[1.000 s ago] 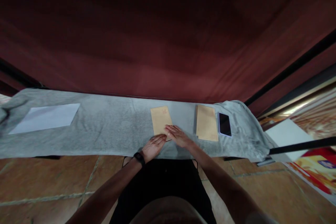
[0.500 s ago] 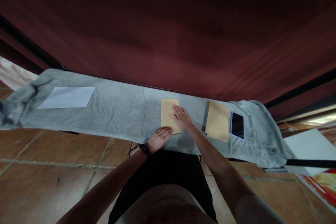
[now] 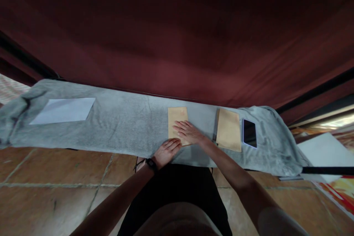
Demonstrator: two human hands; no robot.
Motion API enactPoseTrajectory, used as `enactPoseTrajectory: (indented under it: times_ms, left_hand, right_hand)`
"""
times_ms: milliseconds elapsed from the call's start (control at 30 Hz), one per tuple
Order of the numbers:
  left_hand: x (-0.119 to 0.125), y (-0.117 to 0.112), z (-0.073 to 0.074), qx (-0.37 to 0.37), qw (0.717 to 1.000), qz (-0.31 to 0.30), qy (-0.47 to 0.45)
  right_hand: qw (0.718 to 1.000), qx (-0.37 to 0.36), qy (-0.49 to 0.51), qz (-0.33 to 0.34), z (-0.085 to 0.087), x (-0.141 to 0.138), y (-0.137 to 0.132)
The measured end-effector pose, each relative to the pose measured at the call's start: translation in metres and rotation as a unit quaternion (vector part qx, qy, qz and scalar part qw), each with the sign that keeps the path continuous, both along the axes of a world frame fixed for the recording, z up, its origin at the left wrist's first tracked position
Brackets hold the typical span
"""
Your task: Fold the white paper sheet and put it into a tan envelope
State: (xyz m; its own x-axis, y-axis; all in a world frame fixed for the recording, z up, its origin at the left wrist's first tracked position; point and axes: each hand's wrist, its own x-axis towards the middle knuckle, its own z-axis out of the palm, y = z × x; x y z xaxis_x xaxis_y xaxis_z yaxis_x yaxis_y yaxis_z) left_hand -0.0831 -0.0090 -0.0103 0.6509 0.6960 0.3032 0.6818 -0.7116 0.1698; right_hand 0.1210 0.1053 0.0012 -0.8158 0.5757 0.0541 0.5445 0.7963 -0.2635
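Observation:
A tan paper envelope (image 3: 177, 115) lies flat on a grey cloth (image 3: 124, 120) in front of me. Across its lower half rests my right hand (image 3: 188, 131), palm down, with the fingers stretched out toward the left. My left hand (image 3: 167, 151), a dark watch on its wrist, lies at the envelope's near left corner with its fingers flat and touching the near edge. Part of the envelope's lower side is hidden under both hands. Small faint print shows near its far right corner.
Right of my hands lies a stack of tan envelopes (image 3: 229, 129), with a phone (image 3: 250, 133) beside it. White paper (image 3: 64, 110) rests at the cloth's left end. Dark red fabric (image 3: 171, 62) hangs along the far edge. Tiled floor (image 3: 69, 169) shows below.
My right hand has slid down and slightly left over the envelope, uncovering the print near the far right corner. My left hand stays at the near edge. The view has shifted slightly.

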Motion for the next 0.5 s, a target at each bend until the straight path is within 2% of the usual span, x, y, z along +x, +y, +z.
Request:
enactPoseTrajectory:
  times_ms: [133, 267, 367, 500]
  left_hand:
    - [-0.002, 0.001, -0.001, 0.004, 1.000, -0.001, -0.001]
    - [-0.002, 0.001, 0.001, 0.001, 1.000, -0.002, -0.016]
    - [0.000, 0.002, 0.004, -0.001, 0.999, 0.000, -0.036]
    - [0.003, 0.002, 0.009, -0.001, 0.997, 0.015, -0.073]
  right_hand:
    - [0.999, 0.028, -0.013, -0.039, 0.002, -0.016, 0.029]
    - [0.992, 0.028, -0.005, -0.124, 0.000, -0.031, 0.044]
    - [0.981, 0.026, 0.011, -0.192, -0.002, -0.037, 0.042]
    - [0.985, 0.028, 0.015, -0.169, -0.004, -0.031, 0.026]
